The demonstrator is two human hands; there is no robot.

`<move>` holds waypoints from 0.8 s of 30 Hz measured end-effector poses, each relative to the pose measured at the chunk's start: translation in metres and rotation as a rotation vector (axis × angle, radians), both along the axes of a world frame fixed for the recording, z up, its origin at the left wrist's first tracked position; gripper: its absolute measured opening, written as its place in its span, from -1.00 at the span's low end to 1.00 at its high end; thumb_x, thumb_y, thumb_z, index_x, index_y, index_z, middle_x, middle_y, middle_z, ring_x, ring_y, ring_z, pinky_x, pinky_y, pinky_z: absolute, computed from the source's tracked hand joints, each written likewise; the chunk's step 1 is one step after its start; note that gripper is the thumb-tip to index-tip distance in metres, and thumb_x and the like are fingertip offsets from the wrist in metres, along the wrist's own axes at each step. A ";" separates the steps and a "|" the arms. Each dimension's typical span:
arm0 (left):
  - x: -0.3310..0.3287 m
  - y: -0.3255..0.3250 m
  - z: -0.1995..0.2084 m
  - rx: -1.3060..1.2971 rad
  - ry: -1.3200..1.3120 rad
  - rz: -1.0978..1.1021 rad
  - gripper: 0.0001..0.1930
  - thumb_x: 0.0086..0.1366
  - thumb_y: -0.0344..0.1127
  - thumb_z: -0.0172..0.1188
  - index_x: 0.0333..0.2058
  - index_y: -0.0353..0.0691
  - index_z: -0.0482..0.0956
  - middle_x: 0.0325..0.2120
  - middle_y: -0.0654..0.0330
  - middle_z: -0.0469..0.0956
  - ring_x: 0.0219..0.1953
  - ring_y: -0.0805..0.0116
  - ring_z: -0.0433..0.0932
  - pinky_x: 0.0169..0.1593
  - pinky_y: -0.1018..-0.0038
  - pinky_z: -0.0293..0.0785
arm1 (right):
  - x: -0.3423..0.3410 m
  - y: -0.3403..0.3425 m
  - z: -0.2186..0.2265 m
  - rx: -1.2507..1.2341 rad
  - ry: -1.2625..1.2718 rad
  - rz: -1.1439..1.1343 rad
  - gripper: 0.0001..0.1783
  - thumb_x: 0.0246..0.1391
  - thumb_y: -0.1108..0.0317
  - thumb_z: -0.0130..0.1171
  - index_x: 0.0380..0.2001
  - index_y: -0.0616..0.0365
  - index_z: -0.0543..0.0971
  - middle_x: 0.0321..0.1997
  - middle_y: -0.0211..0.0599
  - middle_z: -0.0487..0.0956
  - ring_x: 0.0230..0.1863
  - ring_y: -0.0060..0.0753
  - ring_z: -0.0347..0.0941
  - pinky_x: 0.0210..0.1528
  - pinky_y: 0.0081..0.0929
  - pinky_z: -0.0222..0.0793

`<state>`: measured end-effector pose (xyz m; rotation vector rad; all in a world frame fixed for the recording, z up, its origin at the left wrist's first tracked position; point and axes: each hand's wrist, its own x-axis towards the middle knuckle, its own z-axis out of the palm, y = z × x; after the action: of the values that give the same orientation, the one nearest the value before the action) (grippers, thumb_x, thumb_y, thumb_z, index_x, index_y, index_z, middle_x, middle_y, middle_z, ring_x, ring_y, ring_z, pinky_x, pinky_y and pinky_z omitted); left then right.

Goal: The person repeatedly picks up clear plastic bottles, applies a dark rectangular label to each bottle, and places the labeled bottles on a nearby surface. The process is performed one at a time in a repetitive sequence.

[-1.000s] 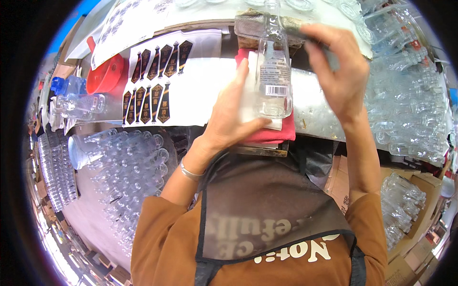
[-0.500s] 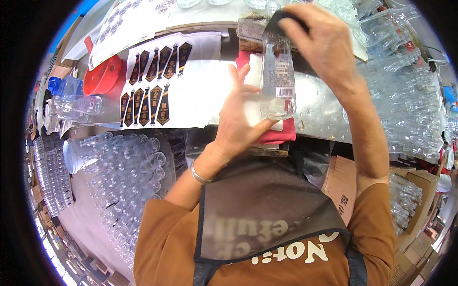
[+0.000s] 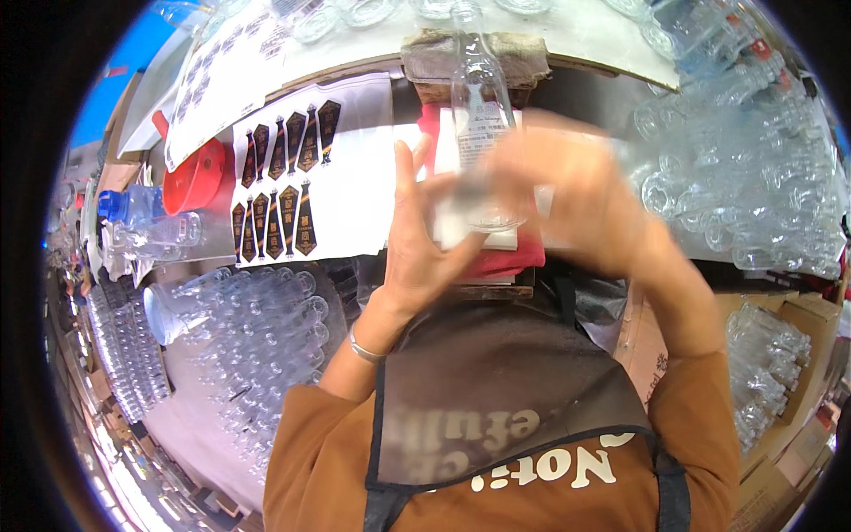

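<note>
A clear glass bottle (image 3: 479, 93) with a printed label lies on its side on a white sheet and red cloth, its neck pointing away from me. My left hand (image 3: 417, 239) is at the bottle's left with fingers apart, the thumb by its base; whether it touches the glass is unclear. My right hand (image 3: 567, 191), smeared by motion, is over the bottle's lower part. In its fingers is a small black pad (image 3: 474, 188), also blurred. The hand and pad hide part of the label. The neck rests across a cloth-wrapped block (image 3: 425, 58).
A sheet of black tie-shaped labels (image 3: 355, 204) lies left of the bottle, beside a red plastic scoop (image 3: 197, 177). Many clear bottles (image 3: 736, 177) lie at the right, and more (image 3: 257, 346) at the lower left. A cardboard box (image 3: 807, 337) with bottles stands lower right.
My right hand has moved with the black pad from the bottle's neck down to its lower body. My left hand stays beside the bottle. The whole view has shifted slightly.
</note>
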<state>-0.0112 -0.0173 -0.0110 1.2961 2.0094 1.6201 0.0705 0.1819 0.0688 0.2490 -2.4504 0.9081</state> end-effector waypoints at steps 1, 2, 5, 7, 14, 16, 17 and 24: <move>-0.001 0.001 -0.001 -0.025 0.014 -0.007 0.28 -0.04 -0.63 0.39 0.46 -0.29 -0.44 0.45 -0.17 -0.02 0.12 0.15 0.50 0.16 0.27 0.45 | -0.007 0.019 -0.001 -0.028 0.028 -0.123 -0.82 0.03 0.52 0.30 -0.24 0.24 0.63 -0.25 -0.21 0.63 -0.28 -0.25 0.60 -0.19 -0.41 0.53; -0.002 -0.001 0.000 -0.054 0.035 0.003 0.27 -0.03 -0.63 0.39 0.46 -0.29 -0.43 0.45 -0.17 -0.03 0.13 0.15 0.50 0.16 0.27 0.45 | -0.011 0.030 0.006 -0.352 -0.081 -0.263 -0.81 0.03 0.52 0.30 -0.24 0.25 0.63 -0.26 -0.20 0.64 -0.32 -0.23 0.60 -0.21 -0.46 0.52; -0.004 -0.002 -0.003 -0.027 -0.029 -0.023 0.25 -0.01 -0.66 0.36 0.47 -0.27 -0.41 0.46 -0.16 -0.05 0.13 0.15 0.49 0.18 0.27 0.45 | 0.014 0.012 -0.025 -0.081 0.140 -0.050 -0.73 -0.10 0.54 0.35 -0.24 0.16 0.64 -0.16 -0.21 0.64 -0.13 -0.18 0.58 -0.05 -0.34 0.50; -0.002 -0.003 -0.007 -0.017 -0.092 -0.026 0.25 -0.02 -0.66 0.35 0.47 -0.25 -0.41 0.46 -0.16 -0.05 0.14 0.14 0.49 0.19 0.27 0.45 | 0.040 -0.009 -0.018 -0.142 -0.002 0.169 -0.70 -0.16 0.53 0.38 -0.26 0.15 0.63 -0.13 -0.19 0.64 -0.09 -0.17 0.57 -0.03 -0.30 0.50; -0.003 -0.001 -0.005 -0.011 -0.010 0.012 0.16 0.00 -0.56 0.37 0.45 -0.42 -0.27 0.39 -0.17 0.13 0.03 0.18 0.54 0.13 0.31 0.49 | 0.042 -0.004 -0.038 -0.237 0.090 0.041 -0.68 -0.14 0.58 0.32 -0.23 0.16 0.57 -0.09 -0.07 0.59 -0.09 0.01 0.56 -0.05 -0.24 0.53; -0.001 0.000 -0.007 0.009 -0.034 0.024 0.15 0.00 -0.56 0.37 0.44 -0.42 -0.25 0.39 -0.17 0.12 0.03 0.19 0.54 0.13 0.31 0.49 | 0.052 -0.015 -0.023 -0.223 -0.022 0.166 -0.69 -0.10 0.53 0.35 -0.20 0.13 0.61 -0.18 -0.10 0.62 -0.18 -0.10 0.58 -0.13 -0.29 0.54; 0.001 0.001 -0.006 0.019 -0.048 0.026 0.14 0.00 -0.56 0.37 0.44 -0.42 -0.25 0.40 -0.18 0.12 0.03 0.19 0.54 0.13 0.30 0.50 | 0.054 -0.015 -0.018 -0.193 -0.093 0.168 -0.70 -0.06 0.51 0.36 -0.17 0.13 0.65 -0.20 -0.12 0.65 -0.23 -0.21 0.60 -0.18 -0.38 0.53; -0.002 0.008 0.022 0.045 -0.158 0.034 0.08 0.04 -0.48 0.43 0.45 -0.34 -0.09 0.35 -0.13 0.19 0.25 0.16 0.39 0.28 0.28 0.35 | -0.033 0.044 0.010 -0.305 0.122 -0.392 -0.71 0.27 0.37 0.18 0.03 0.14 0.61 -0.15 -0.24 0.69 -0.21 -0.49 0.61 -0.12 -0.55 0.51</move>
<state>-0.0128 -0.0092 0.0107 1.1160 1.9214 1.7348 0.0371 0.2254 0.0789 -0.2668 -2.1069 1.0337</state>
